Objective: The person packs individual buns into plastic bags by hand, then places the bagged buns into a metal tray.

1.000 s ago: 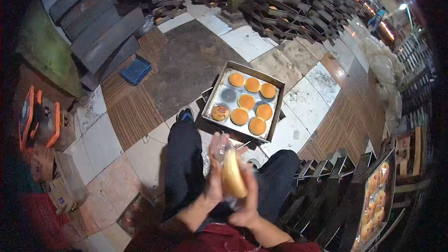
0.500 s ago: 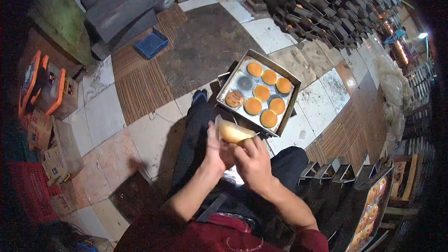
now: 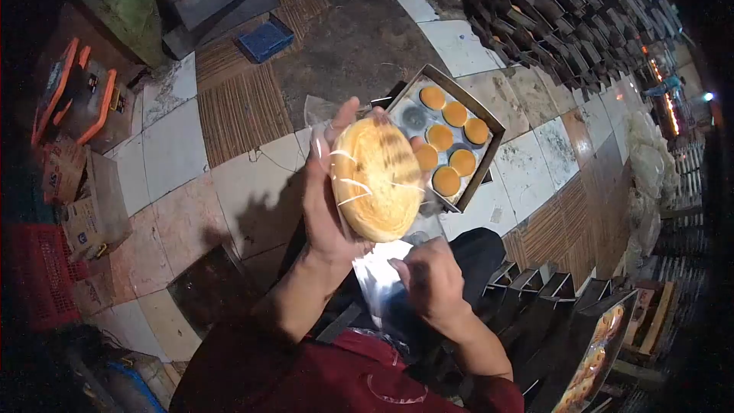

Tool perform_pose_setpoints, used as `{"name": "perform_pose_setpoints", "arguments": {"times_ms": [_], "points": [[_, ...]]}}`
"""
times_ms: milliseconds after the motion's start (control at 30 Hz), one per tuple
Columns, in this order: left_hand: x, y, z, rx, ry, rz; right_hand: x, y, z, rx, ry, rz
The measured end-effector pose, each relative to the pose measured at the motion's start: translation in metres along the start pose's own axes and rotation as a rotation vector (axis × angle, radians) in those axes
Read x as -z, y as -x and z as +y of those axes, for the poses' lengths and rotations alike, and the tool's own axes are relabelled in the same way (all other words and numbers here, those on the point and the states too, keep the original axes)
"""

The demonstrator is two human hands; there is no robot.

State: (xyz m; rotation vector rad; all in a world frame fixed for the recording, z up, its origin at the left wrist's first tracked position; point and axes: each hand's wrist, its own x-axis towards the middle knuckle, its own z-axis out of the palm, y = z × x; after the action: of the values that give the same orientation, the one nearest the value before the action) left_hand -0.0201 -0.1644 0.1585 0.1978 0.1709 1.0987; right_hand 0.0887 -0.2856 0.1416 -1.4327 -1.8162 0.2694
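My left hand (image 3: 327, 199) holds up a round golden bun (image 3: 377, 178) wrapped in a clear plastic bag (image 3: 382, 275), flat face toward me. Below it, my right hand (image 3: 430, 284) pinches the loose tail of the same bag. Behind the bun a metal baking tray (image 3: 489, 149) sits on the floor with several orange-brown buns in it; the raised bun hides the tray's near-left part. My dark-trousered legs stretch toward the tray.
Stacks of dark empty trays (image 3: 558, 23) fill the far side. Another tray of buns (image 3: 589, 367) stands at the lower right. A blue lid (image 3: 264, 40) lies on a mat. Orange boxes (image 3: 73, 95), cartons (image 3: 88, 210) and a red crate (image 3: 38, 275) line the left.
The bun has been lifted from lap height toward the camera and turned flat face up in my left hand. My right hand dropped from the bun to the bag's tail.
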Motion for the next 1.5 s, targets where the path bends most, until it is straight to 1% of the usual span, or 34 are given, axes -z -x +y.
{"name": "perform_pose_setpoints", "arguments": {"times_ms": [67, 100, 133, 167, 200, 267, 333, 400, 433, 467, 533, 600, 667, 733, 800, 833, 867, 900, 933, 967, 1000, 1033, 1067, 1100, 1133, 1200, 1233, 1267, 1300, 1333, 1367, 1400, 1467, 1500], "points": [[-0.001, -0.003, 0.001, 0.018, 0.026, 0.040, 0.004, 0.007, -0.008, -0.210, 0.112, -0.377], [0.000, -0.009, 0.001, 0.030, 0.071, 0.155, 0.004, 0.010, -0.011, -0.253, -0.254, -0.671], [0.000, -0.013, 0.003, 0.039, 0.115, 0.267, 0.006, 0.020, -0.017, -0.026, -0.506, -1.058], [-0.002, -0.010, 0.006, -0.018, -0.014, 0.193, 0.011, 0.018, -0.032, 0.065, -0.682, -1.449], [-0.002, -0.015, 0.007, -0.021, -0.016, 0.185, 0.023, 0.013, -0.033, 0.071, -0.676, -1.447], [0.003, -0.021, 0.006, -0.001, 0.023, 0.200, 0.052, 0.009, -0.025, -0.075, -0.668, -0.651], [0.001, -0.018, -0.005, 0.017, 0.050, 0.167, 0.055, -0.001, -0.008, -0.409, -0.261, -0.071], [-0.005, -0.014, -0.011, 0.065, 0.056, 0.115, 0.046, -0.012, 0.003, -0.708, -0.696, -0.101], [-0.011, -0.013, -0.013, 0.031, -0.027, 0.183, 0.034, -0.006, 0.010, -0.817, -0.864, -0.064], [-0.008, -0.013, -0.012, 0.028, -0.027, 0.182, 0.031, -0.007, 0.008, -0.815, -0.864, -0.066], [0.007, -0.015, -0.006, 0.074, 0.149, 0.164, 0.023, -0.010, 0.002, -0.385, -0.248, -0.125], [0.026, -0.017, -0.005, 0.106, 0.184, 0.182, 0.003, -0.008, 0.009, -0.107, 0.042, -0.045], [0.039, -0.014, -0.007, 0.151, 0.142, 0.223, 0.011, -0.015, -0.005, -0.319, 0.078, -0.417], [0.039, -0.017, -0.009, 0.118, 0.190, 0.250, 0.030, -0.007, -0.002, 0.225, -0.773, -1.091], [0.038, -0.034, 0.001, -0.050, 0.120, 0.683, 0.051, -0.008, -0.015, 0.242, -0.732, -1.021], [0.037, -0.034, 0.001, -0.056, 0.120, 0.678, 0.061, -0.010, -0.023, 0.254, -0.690, -0.944], [0.038, -0.025, -0.004, -0.025, 0.103, 0.504, 0.069, -0.009, -0.025, 0.254, -0.656, -0.868], [0.038, -0.015, -0.012, 0.008, 0.086, 0.326, 0.071, -0.011, -0.009, 0.037, -0.306, -0.609], [0.039, -0.004, -0.020, 0.044, 0.070, 0.147, 0.066, -0.003, 0.012, -0.176, -0.175, -0.249], [0.034, 0.010, -0.029, 0.322, 0.332, 0.116, 0.047, -0.006, 0.036, -0.265, -0.229, 0.007], [0.013, 0.049, -0.054, 0.359, -0.274, 0.347, 0.035, -0.011, 0.047, -0.375, -0.491, 0.107], [0.060, 0.091, -0.083, 0.615, 0.284, 0.000, 0.025, -0.011, 0.054, -0.543, -0.822, 0.208], [-0.001, 0.105, -0.070, 0.754, -0.580, -0.112, 0.021, -0.018, 0.051, -0.703, -1.000, 0.212], [-0.003, 0.101, -0.063, 0.753, -0.574, -0.096, 0.012, -0.014, 0.058, -0.773, -1.103, 0.141], [-0.002, 0.088, -0.048, 0.695, -0.467, -0.394, -0.001, -0.006, 0.069, -0.840, -1.207, 0.068], [0.007, 0.061, -0.006, 0.538, -0.244, -0.983, -0.044, 0.015, 0.056, -1.012, -1.292, 0.053], [0.014, 0.057, 0.015, 0.437, -0.127, -1.268, -0.066, 0.033, 0.057, -0.945, -1.010, -0.084], [0.069, 0.085, 0.015, 0.314, -0.179, -1.020, -0.084, 0.049, 0.056, -0.860, -0.732, -0.215], [0.070, 0.081, 0.024, 0.302, -0.188, -1.003, -0.093, 0.059, 0.048, -0.923, -0.756, -0.177], [0.069, 0.071, 0.033, 0.064, -0.720, -0.323, -0.097, 0.065, 0.043, -0.989, -0.777, -0.132], [0.070, 0.066, 0.042, -0.182, -1.168, 0.405, -0.100, 0.066, 0.041, -0.939, -0.723, -0.069], [0.123, 0.067, 0.041, -0.293, -1.573, 0.380, -0.103, 0.066, 0.044, -0.942, -0.727, -0.071], [0.131, 0.060, 0.036, 0.089, -1.579, 0.263, -0.114, 0.056, 0.056, -0.922, -0.618, 0.113], [0.126, 0.050, 0.035, 0.266, -1.578, 0.280, -0.113, 0.038, 0.055, -0.868, -0.485, 0.121]]}}
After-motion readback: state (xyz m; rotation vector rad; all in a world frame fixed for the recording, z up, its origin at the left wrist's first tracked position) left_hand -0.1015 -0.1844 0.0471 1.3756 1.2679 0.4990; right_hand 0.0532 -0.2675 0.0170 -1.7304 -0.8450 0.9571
